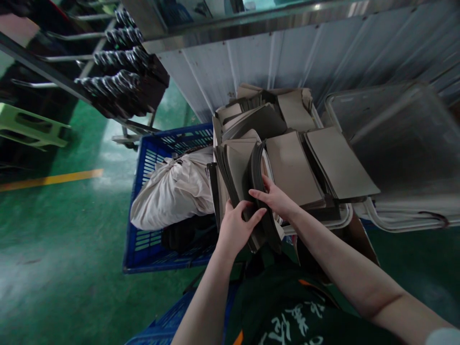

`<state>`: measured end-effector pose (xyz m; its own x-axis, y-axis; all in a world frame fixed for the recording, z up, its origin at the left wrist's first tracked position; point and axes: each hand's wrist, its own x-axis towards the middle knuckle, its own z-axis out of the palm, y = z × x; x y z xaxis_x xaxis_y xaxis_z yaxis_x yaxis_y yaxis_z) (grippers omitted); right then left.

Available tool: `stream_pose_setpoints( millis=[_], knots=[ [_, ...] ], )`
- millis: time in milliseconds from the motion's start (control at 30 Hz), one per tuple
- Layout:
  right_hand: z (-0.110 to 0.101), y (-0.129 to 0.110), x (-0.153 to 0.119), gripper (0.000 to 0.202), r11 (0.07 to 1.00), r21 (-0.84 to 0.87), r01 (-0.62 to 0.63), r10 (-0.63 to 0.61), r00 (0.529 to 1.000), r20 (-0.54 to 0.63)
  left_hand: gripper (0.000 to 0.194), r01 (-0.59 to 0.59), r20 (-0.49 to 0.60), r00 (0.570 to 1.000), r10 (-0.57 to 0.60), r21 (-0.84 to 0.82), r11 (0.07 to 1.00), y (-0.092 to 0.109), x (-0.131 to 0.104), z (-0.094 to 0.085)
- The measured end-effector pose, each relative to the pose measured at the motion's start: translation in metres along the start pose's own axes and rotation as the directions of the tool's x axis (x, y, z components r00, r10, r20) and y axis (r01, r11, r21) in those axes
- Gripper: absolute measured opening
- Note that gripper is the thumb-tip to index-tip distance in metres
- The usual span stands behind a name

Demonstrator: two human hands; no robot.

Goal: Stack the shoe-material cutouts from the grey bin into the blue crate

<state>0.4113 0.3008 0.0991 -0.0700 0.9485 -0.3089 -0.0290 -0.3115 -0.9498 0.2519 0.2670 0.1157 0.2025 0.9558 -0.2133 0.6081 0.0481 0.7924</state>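
Observation:
My right hand (278, 199) is closed on a thick bundle of dark, thin, flexible sheets (256, 167), thumb on the near face and fingers behind it. The bundle stands on edge and bows slightly. Just left of it, my left hand (237, 227) has its fingers curled over the lower part of lighter grey-brown sheets (237, 160), its thumb reaching to the dark bundle. The left fingertips are partly hidden among the sheets. More stacks of grey-brown sheets (293, 165) lie right beside my right hand, on a white-rimmed tray (347, 218).
On the left a blue plastic crate (131, 239) holds a white cloth bundle (176, 191). A metal rack (64, 84) with hanging dark pieces stands beyond it. Right of the sheets is a large translucent tray (406, 148). Corrugated wall panels (251, 62) rise behind; a green stool (32, 127) stands far left.

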Motion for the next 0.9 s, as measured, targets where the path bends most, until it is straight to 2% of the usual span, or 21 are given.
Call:
stream_pose_setpoints(
  millis=[67, 167, 533, 733, 900],
  knots=[
    [-0.0002, 0.0002, 0.0, 0.067, 1.0, 0.007, -0.002, 0.002, 1.0, 0.004, 0.041, 0.029, 0.008, 1.0, -0.029, 0.012, 1.0, 0.0017, 0.0003, 0.0014],
    [-0.0004, 0.0001, 0.0001, 0.066, 1.0, 0.015, 0.005, -0.006, 1.0, 0.021, 0.044, 0.043, 0.011, 0.999, -0.043, -0.008, 0.999, 0.0031, 0.0009, 0.0022],
    [-0.0041, 0.0053, 0.0015, 0.077, 1.0, -0.006, -0.016, 0.016, 1.0, 0.005, 0.04, 0.052, 0.053, 0.997, -0.048, -0.069, 0.996, 0.0017, 0.0019, 0.0009],
    [-0.0035, 0.0028, 0.0016, 0.072, 1.0, 0.019, 0.023, -0.024, 0.998, 0.051, 0.038, 0.072, 0.054, 0.996, -0.068, -0.07, 0.995, 0.0011, 0.0016, -0.0011],
    [-0.0026, 0.0018, 0.0013, 0.073, 1.0, 0.021, 0.006, -0.007, 0.998, 0.054, 0.038, 0.078, 0.073, 0.995, -0.073, -0.071, 0.994, -0.0015, 0.0013, -0.0023]
  ],
)
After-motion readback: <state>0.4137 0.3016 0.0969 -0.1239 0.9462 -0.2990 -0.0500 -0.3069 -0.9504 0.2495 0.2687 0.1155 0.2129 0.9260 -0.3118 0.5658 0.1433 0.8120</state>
